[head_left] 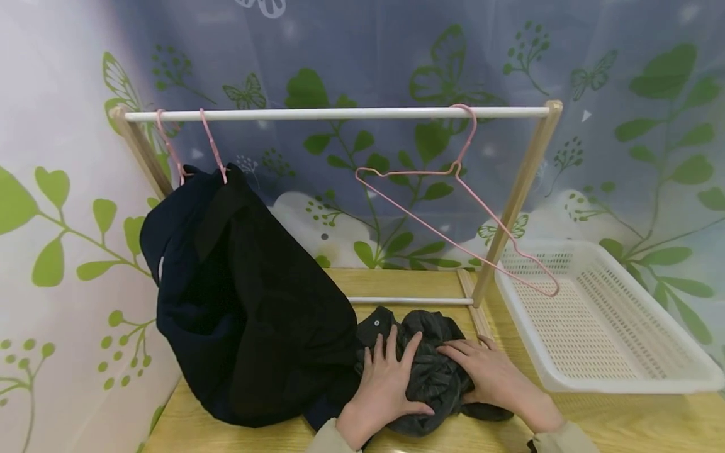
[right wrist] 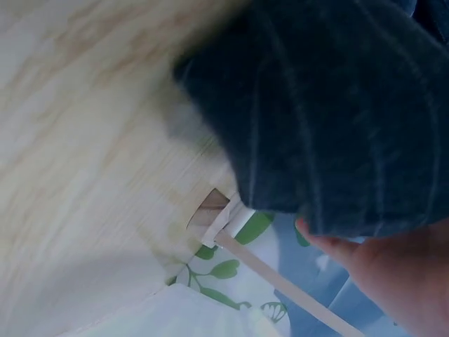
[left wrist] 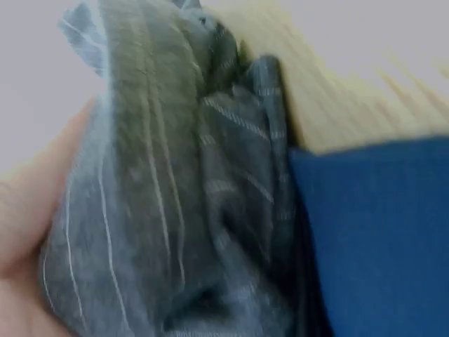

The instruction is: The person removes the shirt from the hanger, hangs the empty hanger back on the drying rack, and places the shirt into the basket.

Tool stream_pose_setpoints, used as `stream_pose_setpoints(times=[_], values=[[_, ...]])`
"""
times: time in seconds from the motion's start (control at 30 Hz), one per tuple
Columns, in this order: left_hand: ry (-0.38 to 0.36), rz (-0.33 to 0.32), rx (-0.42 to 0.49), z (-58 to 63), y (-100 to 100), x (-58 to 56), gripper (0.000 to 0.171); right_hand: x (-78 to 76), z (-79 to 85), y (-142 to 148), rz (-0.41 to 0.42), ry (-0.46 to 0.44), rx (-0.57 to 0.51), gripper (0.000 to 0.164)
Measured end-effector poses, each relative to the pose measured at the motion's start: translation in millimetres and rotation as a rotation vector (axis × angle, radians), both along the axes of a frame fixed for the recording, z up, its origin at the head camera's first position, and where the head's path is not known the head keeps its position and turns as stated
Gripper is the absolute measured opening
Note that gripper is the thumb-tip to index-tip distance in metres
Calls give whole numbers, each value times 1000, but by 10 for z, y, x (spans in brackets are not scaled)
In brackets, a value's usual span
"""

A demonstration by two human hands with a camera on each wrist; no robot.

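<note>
From the head view, the left hand (head_left: 385, 384) lies with fingers spread on a bunched, pinstriped grey shirt (head_left: 442, 371) by the clothes rack (head_left: 340, 114); the right hand (head_left: 498, 374) rests at the shirt's other side, fingers extended. The left wrist view shows the shirt beside blue fabric (left wrist: 379, 239). In the right wrist view, the right hand touches the shirt's edge.
</note>
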State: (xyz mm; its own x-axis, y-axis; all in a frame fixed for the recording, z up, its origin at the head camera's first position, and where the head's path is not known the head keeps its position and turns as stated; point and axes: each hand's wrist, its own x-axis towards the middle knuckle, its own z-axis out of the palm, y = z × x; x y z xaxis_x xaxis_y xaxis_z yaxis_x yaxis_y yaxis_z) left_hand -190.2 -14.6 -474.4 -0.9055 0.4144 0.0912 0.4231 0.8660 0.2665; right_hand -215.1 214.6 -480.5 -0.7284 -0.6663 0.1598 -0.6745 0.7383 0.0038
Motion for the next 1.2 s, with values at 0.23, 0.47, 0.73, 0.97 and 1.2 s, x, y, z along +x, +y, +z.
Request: stream_pose_setpoints(times=[0.23, 0.47, 0.73, 0.97, 1.2], values=[[20, 37, -134, -38, 94, -58, 117, 49, -22, -114, -35, 88, 59, 78], [130, -9, -218, -28, 152, -26, 106, 121, -86, -156, -114, 213, -39, 79], [243, -79, -281, -22, 260, 32, 92, 205, -56, -144, -157, 205, -2, 56], [228, -101, -274, -36, 271, 14, 89, 262, -49, -147, -200, 209, 15, 38], [296, -88, -213, 86, 225, -1, 94, 327, 88, -141, -236, 286, -37, 37]])
